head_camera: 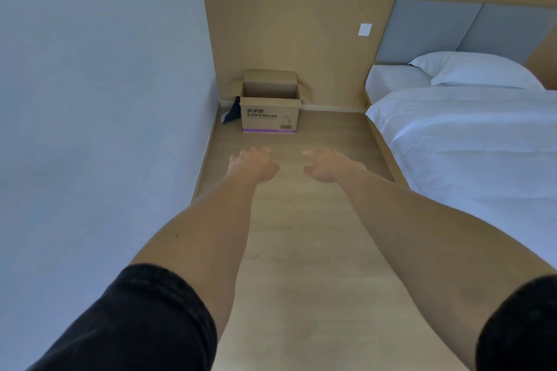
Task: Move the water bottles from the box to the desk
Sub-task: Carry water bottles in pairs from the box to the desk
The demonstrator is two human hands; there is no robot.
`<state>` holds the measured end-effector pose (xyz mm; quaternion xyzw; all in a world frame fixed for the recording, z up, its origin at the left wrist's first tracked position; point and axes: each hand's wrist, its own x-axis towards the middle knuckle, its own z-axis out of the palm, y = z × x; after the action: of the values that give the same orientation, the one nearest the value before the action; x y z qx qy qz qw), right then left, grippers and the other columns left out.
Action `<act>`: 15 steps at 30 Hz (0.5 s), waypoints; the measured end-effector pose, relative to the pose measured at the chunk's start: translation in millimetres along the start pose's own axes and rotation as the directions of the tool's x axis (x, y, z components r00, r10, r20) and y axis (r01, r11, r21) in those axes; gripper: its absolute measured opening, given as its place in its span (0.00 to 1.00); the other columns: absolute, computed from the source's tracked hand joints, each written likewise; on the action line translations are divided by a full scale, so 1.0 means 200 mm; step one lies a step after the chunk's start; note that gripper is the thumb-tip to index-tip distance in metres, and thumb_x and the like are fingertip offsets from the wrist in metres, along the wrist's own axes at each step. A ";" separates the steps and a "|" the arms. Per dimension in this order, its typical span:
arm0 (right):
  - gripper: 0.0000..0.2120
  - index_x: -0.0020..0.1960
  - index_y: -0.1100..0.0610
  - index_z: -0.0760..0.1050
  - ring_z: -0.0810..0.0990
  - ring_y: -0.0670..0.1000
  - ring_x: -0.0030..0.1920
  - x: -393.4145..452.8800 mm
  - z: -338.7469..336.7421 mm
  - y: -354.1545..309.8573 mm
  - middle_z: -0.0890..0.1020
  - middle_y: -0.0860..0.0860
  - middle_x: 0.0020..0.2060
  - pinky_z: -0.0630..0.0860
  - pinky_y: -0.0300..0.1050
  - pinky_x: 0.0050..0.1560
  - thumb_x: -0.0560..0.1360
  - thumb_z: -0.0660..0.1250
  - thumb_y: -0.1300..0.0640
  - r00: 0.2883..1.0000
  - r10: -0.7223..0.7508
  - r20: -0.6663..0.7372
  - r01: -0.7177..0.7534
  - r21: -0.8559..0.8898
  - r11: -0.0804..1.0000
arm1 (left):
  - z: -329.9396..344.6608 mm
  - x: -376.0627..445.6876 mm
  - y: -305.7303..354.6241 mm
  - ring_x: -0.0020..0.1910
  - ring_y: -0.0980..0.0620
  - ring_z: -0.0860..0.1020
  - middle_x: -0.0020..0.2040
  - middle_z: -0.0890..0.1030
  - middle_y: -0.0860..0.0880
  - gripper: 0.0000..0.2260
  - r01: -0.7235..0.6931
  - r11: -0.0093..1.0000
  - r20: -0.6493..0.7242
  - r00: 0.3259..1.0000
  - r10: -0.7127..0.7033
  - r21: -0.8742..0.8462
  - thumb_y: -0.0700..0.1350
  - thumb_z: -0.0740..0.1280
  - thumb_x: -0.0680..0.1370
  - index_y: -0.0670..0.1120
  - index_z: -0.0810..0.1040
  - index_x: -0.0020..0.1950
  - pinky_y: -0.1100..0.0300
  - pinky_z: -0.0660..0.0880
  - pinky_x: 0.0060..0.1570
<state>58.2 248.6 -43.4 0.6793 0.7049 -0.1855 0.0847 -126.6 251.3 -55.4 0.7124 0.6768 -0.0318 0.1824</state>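
So from the head view we've got both arms stretched straight out over the wood floor (301, 220), black sleeves (135, 319) at the near edge. Our left hand (251, 164) and right hand (327, 166) hang side by side with fingers loose, gripping nothing. The cardboard box (270, 116) sits open on the floor at the far wall, well apart from both hands; can't see inside it. Bed (467, 141) runs along the right.

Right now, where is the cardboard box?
In the head view, the cardboard box stands open on the floor against the far wood-panelled wall, left of the bed.
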 end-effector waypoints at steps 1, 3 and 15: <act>0.30 0.80 0.47 0.55 0.61 0.59 0.77 0.06 -0.01 0.00 0.62 0.54 0.78 0.62 0.57 0.74 0.81 0.59 0.43 1.000 0.004 0.001 -0.004 0.000 1.000 | -0.01 0.06 -0.01 0.70 0.41 0.68 0.71 0.71 0.44 0.23 -0.002 1.000 0.000 1.000 0.002 0.001 0.50 0.58 0.79 0.50 0.67 0.75 0.42 0.63 0.67; 0.31 0.80 0.47 0.55 0.61 0.59 0.77 0.17 -0.03 0.00 0.61 0.54 0.78 0.62 0.58 0.75 0.81 0.59 0.43 1.000 0.007 0.009 -0.007 -0.002 1.000 | -0.04 0.17 -0.03 0.70 0.41 0.68 0.71 0.71 0.44 0.23 -0.004 1.000 0.002 1.000 0.004 0.004 0.51 0.58 0.80 0.50 0.66 0.75 0.42 0.63 0.67; 0.30 0.80 0.50 0.56 0.63 0.60 0.76 1.13 -0.24 0.08 0.63 0.56 0.77 0.63 0.59 0.74 0.82 0.57 0.41 0.998 -0.046 0.032 0.045 0.037 0.998 | -0.17 1.05 -0.04 0.67 0.41 0.70 0.68 0.73 0.45 0.22 0.046 0.999 -0.004 0.999 -0.046 -0.010 0.53 0.58 0.79 0.48 0.69 0.72 0.42 0.67 0.64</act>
<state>65.9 475.6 -84.6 0.6614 0.7152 -0.2113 0.0795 -123.4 462.1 -87.7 0.6958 0.6936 -0.0311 0.1839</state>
